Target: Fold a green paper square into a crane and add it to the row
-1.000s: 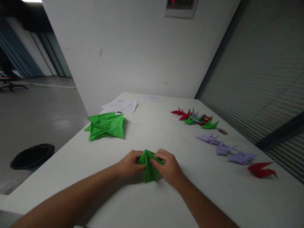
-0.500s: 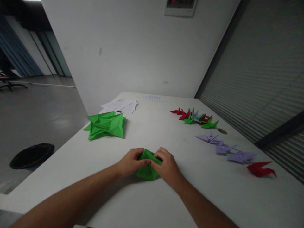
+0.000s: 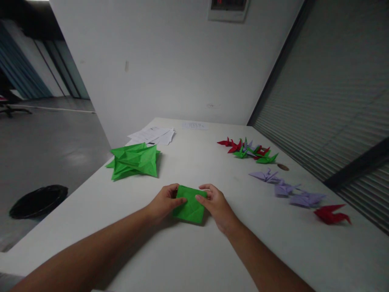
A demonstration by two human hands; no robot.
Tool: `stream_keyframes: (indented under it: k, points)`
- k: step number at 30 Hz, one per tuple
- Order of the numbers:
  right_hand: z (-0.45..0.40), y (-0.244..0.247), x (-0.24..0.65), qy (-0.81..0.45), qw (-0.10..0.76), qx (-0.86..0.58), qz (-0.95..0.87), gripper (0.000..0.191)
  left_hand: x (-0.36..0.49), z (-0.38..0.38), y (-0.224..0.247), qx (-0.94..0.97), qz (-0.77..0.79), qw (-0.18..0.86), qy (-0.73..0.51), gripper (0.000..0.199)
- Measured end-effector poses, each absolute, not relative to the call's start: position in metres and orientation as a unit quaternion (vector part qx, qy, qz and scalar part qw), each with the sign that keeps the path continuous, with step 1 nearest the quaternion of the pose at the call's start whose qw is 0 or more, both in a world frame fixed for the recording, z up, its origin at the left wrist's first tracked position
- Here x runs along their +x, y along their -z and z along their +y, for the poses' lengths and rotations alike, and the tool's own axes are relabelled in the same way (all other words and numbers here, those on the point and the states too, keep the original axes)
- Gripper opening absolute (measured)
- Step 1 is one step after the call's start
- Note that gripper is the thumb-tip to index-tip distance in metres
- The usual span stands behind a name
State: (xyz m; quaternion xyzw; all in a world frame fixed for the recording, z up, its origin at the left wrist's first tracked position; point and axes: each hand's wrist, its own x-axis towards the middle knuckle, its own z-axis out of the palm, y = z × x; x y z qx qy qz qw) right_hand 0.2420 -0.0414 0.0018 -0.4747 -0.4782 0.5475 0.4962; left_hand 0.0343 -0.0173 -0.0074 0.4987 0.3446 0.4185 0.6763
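Note:
Between my hands is a green sheet of origami paper (image 3: 191,209), folded into a flat square with creases across it, just above or on the white table. My left hand (image 3: 167,200) grips its left edge, thumb on the front face and fingers behind. On the right edge, my right hand (image 3: 215,202) has its thumb on the front, with the index finger raised a little at the top right corner. The fingertips behind the paper are hidden.
Creased green sheets (image 3: 135,160) are stacked at the left, before some printed papers (image 3: 154,134). Folded cranes in red, green and purple lie in a pile (image 3: 249,150) at the right; purple cranes (image 3: 284,188) and a red crane (image 3: 331,213) trail nearer. A black-lined bin (image 3: 39,200) stands on the floor.
The green paper has gone from a peaked, partly open shape to a flat square. My thumbs have moved apart, and the view has shifted slightly.

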Motion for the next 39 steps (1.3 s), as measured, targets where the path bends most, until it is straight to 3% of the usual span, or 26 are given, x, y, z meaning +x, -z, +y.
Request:
stream_keyframes:
  k: [5, 10, 18, 27, 36, 39]
  points:
    - [-0.039, 0.0, 0.242, -0.53, 0.479, -0.466, -0.522, 0.041, 0.034, -0.021, 0.001, 0.501, 0.379, 0.655, -0.42, 0.066]
    - [-0.038, 0.004, 0.241, -0.542, 0.484, -0.453, -0.516, 0.04, 0.035, -0.017, 0.0, 0.543, 0.393, 0.586, -0.456, 0.036]
    - [-0.036, 0.005, 0.24, -0.599, 0.438, -0.446, -0.5, 0.048, 0.031, -0.009, 0.004, 0.495, 0.416, 0.571, -0.506, 0.044]
    - [-0.019, 0.01, 0.262, -0.465, 0.532, -0.511, -0.489, 0.044, 0.029, -0.007, 0.016, 0.559, 0.396, 0.598, -0.415, 0.041]
    - [-0.021, 0.005, 0.27, -0.552, 0.485, -0.522, -0.434, 0.051, 0.027, -0.004, 0.022, 0.605, 0.412, 0.539, -0.415, 0.033]
    - [-0.017, 0.011, 0.27, -0.529, 0.492, -0.519, -0.458, 0.049, 0.023, -0.004, 0.02, 0.683, 0.443, 0.452, -0.365, 0.027]
